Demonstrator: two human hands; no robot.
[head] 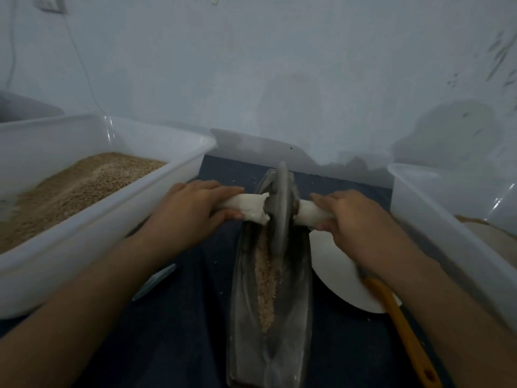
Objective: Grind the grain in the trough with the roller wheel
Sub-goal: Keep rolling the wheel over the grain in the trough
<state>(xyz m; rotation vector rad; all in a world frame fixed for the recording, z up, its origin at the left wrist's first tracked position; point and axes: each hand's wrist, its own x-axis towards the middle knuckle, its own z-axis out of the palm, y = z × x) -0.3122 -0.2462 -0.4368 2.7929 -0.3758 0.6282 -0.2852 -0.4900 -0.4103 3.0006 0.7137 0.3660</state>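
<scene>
Pale blue wall behind; dark blue cloth over the bench (179,331). Boat-shaped metal trough (293,298) runs away from the person, a strip of grain (267,284) along its groove. Roller wheel (279,208) stands upright toward the far end. Left hand (190,211) grasps the white-wrapped axle handle on its side; right hand (349,217) grasps the other. Grain near the person looks coarse, partly broken at best: grinding judged under way, well short of flour. Plastic tub (112,217) at left holds more grain. White plate (341,281) and yellow-handled tool (402,326) lie at right.

Plate (340,278) — part hidden; orange handle (402,331) cut off.
</scene>
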